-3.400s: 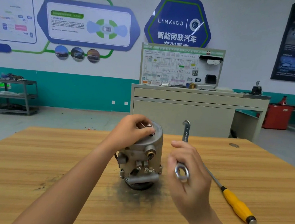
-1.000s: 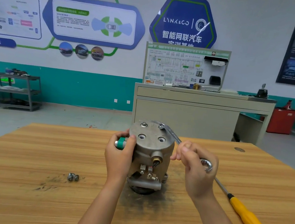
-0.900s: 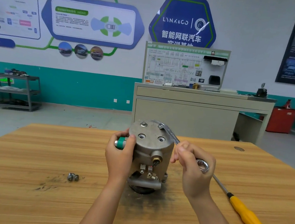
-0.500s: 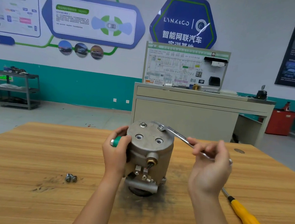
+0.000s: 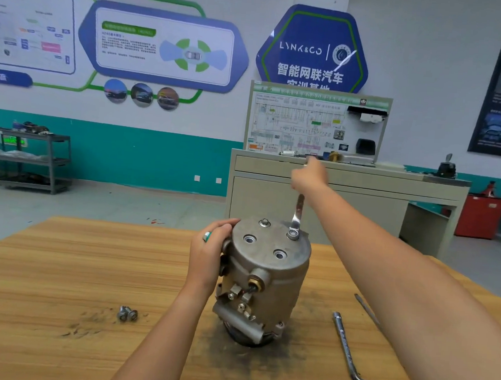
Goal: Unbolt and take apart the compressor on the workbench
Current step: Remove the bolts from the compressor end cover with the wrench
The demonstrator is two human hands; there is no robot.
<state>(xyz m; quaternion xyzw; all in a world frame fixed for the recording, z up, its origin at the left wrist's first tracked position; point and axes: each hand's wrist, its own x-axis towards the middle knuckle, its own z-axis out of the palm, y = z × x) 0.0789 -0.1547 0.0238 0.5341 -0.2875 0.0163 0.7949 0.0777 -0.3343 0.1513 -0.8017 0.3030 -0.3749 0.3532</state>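
The grey metal compressor (image 5: 267, 269) stands on end in the middle of the wooden workbench (image 5: 57, 264). My left hand (image 5: 208, 255) grips its left side. My right hand (image 5: 308, 176) reaches far forward and grips the far end of a ring wrench (image 5: 296, 216). The wrench's near end sits on a bolt at the back right of the compressor's top face. One more bolt (image 5: 264, 222) stands at the back of that face, and two front holes are bare.
Two loose bolts (image 5: 127, 313) lie on the bench to the left. An L-shaped socket wrench (image 5: 350, 353) lies to the right, with a screwdriver shaft (image 5: 367, 310) partly hidden under my right forearm. Dark grime surrounds the compressor's base. A cabinet (image 5: 332, 196) stands behind the bench.
My right hand swung the wrench handle from the right side round to the far side of the compressor. My left hand stayed on the housing. The camera moved closer.
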